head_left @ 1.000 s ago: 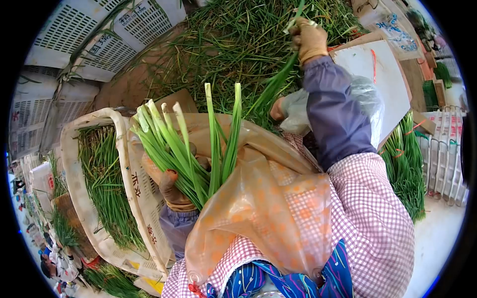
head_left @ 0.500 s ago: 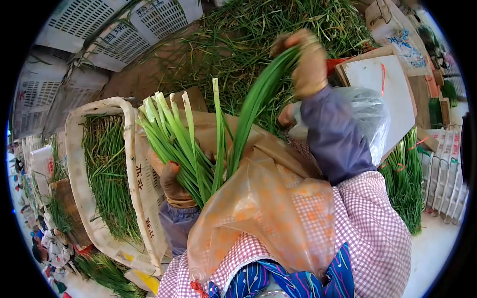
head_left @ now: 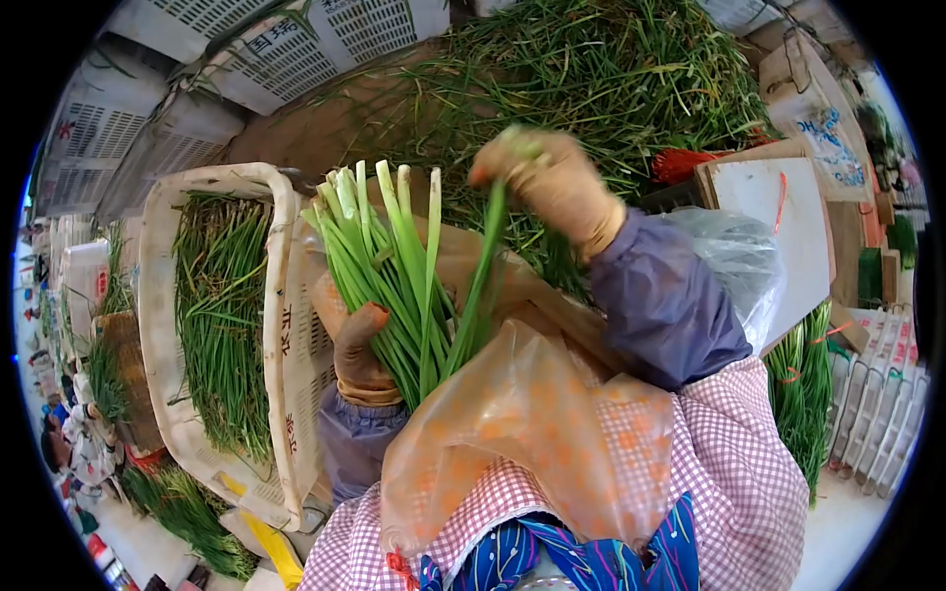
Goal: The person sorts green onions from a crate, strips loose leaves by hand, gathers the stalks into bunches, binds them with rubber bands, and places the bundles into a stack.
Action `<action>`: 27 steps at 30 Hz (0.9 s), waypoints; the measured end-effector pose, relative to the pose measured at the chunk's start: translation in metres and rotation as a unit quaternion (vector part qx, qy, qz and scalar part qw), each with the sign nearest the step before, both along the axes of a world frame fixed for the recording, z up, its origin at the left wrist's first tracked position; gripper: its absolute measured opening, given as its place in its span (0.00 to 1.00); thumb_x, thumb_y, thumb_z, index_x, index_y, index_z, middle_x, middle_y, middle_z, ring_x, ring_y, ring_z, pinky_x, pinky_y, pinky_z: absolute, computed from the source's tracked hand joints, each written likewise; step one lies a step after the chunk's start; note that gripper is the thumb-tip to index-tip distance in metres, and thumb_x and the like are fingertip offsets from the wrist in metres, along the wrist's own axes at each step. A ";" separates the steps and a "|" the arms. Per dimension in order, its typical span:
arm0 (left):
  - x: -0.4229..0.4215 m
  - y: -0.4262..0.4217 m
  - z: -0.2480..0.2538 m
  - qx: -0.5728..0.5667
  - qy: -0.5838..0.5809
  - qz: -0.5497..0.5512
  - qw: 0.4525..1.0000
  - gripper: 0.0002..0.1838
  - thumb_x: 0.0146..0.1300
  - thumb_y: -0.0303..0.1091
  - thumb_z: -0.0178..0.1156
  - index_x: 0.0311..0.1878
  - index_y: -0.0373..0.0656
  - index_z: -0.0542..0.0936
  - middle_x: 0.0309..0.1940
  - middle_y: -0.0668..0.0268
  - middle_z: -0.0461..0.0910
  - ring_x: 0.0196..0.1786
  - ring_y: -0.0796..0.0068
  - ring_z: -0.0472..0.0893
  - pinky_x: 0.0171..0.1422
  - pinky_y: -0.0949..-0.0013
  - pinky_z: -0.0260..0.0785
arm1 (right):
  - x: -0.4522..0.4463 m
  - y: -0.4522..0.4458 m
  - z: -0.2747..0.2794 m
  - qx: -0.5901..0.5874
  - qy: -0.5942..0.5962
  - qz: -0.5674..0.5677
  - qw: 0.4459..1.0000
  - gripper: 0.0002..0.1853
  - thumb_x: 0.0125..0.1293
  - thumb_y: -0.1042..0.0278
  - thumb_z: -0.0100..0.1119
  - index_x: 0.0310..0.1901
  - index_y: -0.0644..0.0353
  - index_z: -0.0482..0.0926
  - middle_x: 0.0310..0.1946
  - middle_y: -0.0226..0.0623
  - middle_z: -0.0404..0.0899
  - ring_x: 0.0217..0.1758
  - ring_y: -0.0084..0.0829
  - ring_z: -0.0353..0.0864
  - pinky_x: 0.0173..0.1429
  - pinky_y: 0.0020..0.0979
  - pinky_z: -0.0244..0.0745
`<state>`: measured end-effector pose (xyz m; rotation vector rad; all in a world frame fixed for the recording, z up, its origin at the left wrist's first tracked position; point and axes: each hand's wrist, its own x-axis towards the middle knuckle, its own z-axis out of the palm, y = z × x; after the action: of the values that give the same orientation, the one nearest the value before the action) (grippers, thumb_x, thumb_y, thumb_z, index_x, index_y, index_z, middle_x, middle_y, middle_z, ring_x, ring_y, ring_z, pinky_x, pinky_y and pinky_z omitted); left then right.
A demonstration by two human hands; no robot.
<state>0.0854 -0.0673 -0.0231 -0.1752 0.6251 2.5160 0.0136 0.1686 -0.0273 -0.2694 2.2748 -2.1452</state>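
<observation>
My left hand (head_left: 365,360), in a worn glove, is closed around a bunch of garlic chives (head_left: 394,286) with pale cut ends pointing up. Above and to the right, my right hand (head_left: 547,182) is gloved, blurred, and closed on the upper part of a few garlic chive stalks (head_left: 483,271). These stalks hang down to the right side of the bunch, where their lower ends meet it. Under the bunch, a translucent orange-brown plastic apron (head_left: 522,424) covers the lap.
At left stands a white plastic crate (head_left: 281,325) holding greens. A heap of loose leaves (head_left: 611,89) lies on the ground ahead. White crates (head_left: 266,59) stand at the upper left. A white board (head_left: 774,227) and tied green bundles (head_left: 803,394) are at right.
My right hand has moved left and a little down, nearer the bunch, bringing the stalks in it closer. My left hand keeps its hold. The view has shifted slightly.
</observation>
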 end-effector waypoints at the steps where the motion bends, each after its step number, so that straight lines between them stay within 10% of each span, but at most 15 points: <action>1: 0.001 -0.003 -0.003 -0.005 -0.012 -0.012 1.000 0.32 0.52 0.35 0.61 0.61 0.37 0.64 0.47 0.50 0.76 0.47 0.52 0.80 0.51 0.52 0.77 | -0.024 0.024 -0.018 0.121 0.221 -0.082 0.964 0.12 0.66 0.60 0.52 0.36 0.57 0.81 0.28 0.29 0.78 0.28 0.23 0.74 0.32 0.21 0.68; 4: -0.002 -0.007 -0.003 -0.013 -0.016 -0.038 0.999 0.32 0.52 0.36 0.61 0.60 0.35 0.64 0.46 0.48 0.76 0.47 0.52 0.80 0.50 0.52 0.78 | -0.033 0.074 0.025 0.006 0.104 -0.336 0.936 0.15 0.69 0.57 0.47 0.40 0.56 0.80 0.31 0.33 0.81 0.29 0.24 0.77 0.33 0.25 0.73; 8: -0.002 -0.001 -0.002 -0.023 -0.026 -0.016 0.999 0.32 0.53 0.36 0.60 0.59 0.32 0.64 0.46 0.46 0.75 0.46 0.53 0.80 0.49 0.54 0.78 | -0.007 0.053 0.038 0.075 0.138 -0.128 0.979 0.15 0.68 0.56 0.52 0.40 0.59 0.80 0.32 0.33 0.81 0.26 0.20 0.76 0.29 0.21 0.71; 12: -0.004 0.001 -0.002 -0.090 -0.023 -0.028 0.995 0.31 0.53 0.34 0.60 0.59 0.32 0.64 0.47 0.47 0.75 0.44 0.54 0.81 0.48 0.57 0.78 | 0.028 -0.023 0.045 -0.093 -0.102 0.022 0.990 0.09 0.63 0.63 0.59 0.37 0.60 0.81 0.24 0.28 0.78 0.18 0.16 0.68 0.22 0.18 0.63; 17: -0.003 -0.001 0.007 -0.063 -0.041 0.008 0.997 0.27 0.52 0.22 0.57 0.58 0.33 0.67 0.46 0.51 0.78 0.42 0.60 0.82 0.45 0.60 0.79 | 0.001 0.003 0.032 -0.090 -0.071 -0.101 0.988 0.07 0.61 0.72 0.54 0.30 0.56 0.82 0.29 0.27 0.78 0.25 0.18 0.72 0.27 0.20 0.67; 22: -0.003 -0.008 -0.004 -0.076 -0.025 -0.019 0.997 0.32 0.52 0.34 0.61 0.59 0.33 0.64 0.46 0.48 0.76 0.43 0.57 0.81 0.45 0.59 0.80 | -0.063 0.141 -0.019 0.069 0.149 -0.410 0.897 0.13 0.60 0.55 0.62 0.39 0.54 0.82 0.29 0.29 0.82 0.31 0.24 0.78 0.34 0.23 0.73; 25: -0.004 -0.004 -0.002 -0.054 -0.035 -0.030 0.997 0.32 0.52 0.35 0.62 0.59 0.34 0.64 0.46 0.47 0.76 0.42 0.57 0.81 0.43 0.59 0.80 | -0.053 0.138 0.011 0.410 0.000 -0.412 0.814 0.20 0.56 0.53 0.66 0.44 0.58 0.81 0.35 0.32 0.83 0.37 0.26 0.80 0.42 0.25 0.75; 27: -0.004 -0.004 -0.002 -0.057 -0.044 -0.029 0.997 0.32 0.52 0.35 0.62 0.59 0.34 0.64 0.46 0.47 0.76 0.42 0.57 0.81 0.42 0.59 0.80 | -0.053 0.129 -0.001 0.424 0.016 -0.393 0.816 0.20 0.55 0.54 0.67 0.46 0.58 0.80 0.36 0.33 0.83 0.37 0.26 0.80 0.43 0.25 0.75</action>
<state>0.0816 -0.0714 -0.0254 -0.3028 0.7275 2.4045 -0.0394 0.2980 -0.0283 0.7649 3.4237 -0.9349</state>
